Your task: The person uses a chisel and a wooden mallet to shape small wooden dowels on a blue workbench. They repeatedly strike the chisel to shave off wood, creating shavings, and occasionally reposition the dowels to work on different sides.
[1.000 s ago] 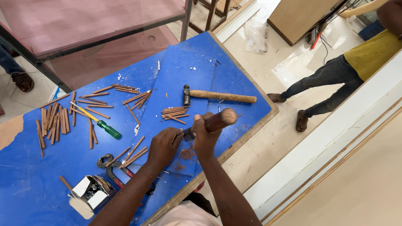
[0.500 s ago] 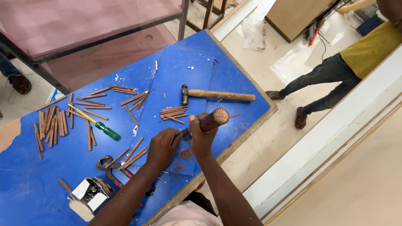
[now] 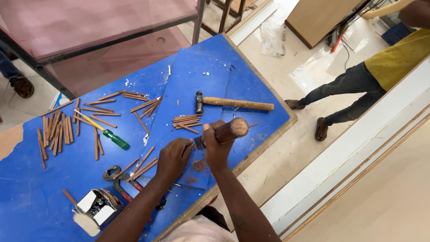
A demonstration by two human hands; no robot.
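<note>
Hands first: our right hand is clenched around the dark wooden handle of a hand tool, probably a chisel or small hammer, its working end hidden between the two hands, and our left hand is pinched down on something small against the blue worktop, though we can't tell exactly what it pins. Just below sits a little heap of reddish shavings. We'd guess the handle is stiff, fairly light and grippy enough taken mid-shaft like this. The thin wooden strips scattered around look light and snappy, so hold those flat with fingertips near the cut. A second hammer lies just beyond, with a green-handled screwdriver, pincers and a small open box to our left. Someone else's legs are off to the right.
</note>
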